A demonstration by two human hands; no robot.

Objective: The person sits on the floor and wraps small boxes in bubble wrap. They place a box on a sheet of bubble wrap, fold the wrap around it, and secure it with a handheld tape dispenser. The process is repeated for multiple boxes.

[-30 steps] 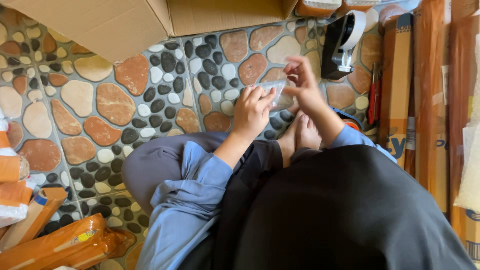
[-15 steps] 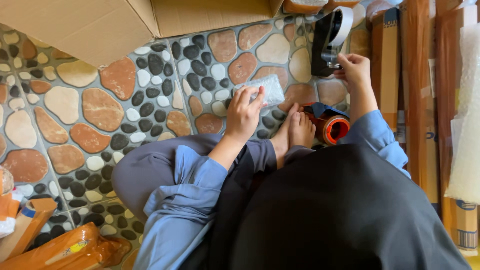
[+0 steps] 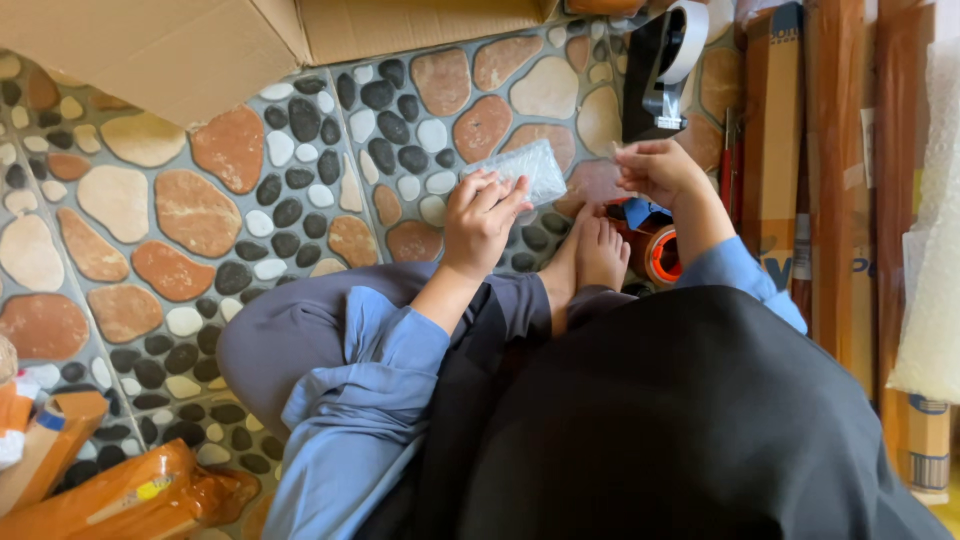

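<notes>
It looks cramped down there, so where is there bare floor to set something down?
The widest bare pebble floor lies left of the left hand, between the cardboard box above and the bent knee below. The right side is crowded: the right hand works beside a tape dispenser, an orange tape roll and standing cardboard stacks.

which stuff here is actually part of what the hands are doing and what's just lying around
In use:
left hand holding small bubble-wrapped packet
right hand by black tape dispenser
orange tape roll

Lying about:
open cardboard box
orange plastic-wrapped bundle
upright brown cartons
</notes>
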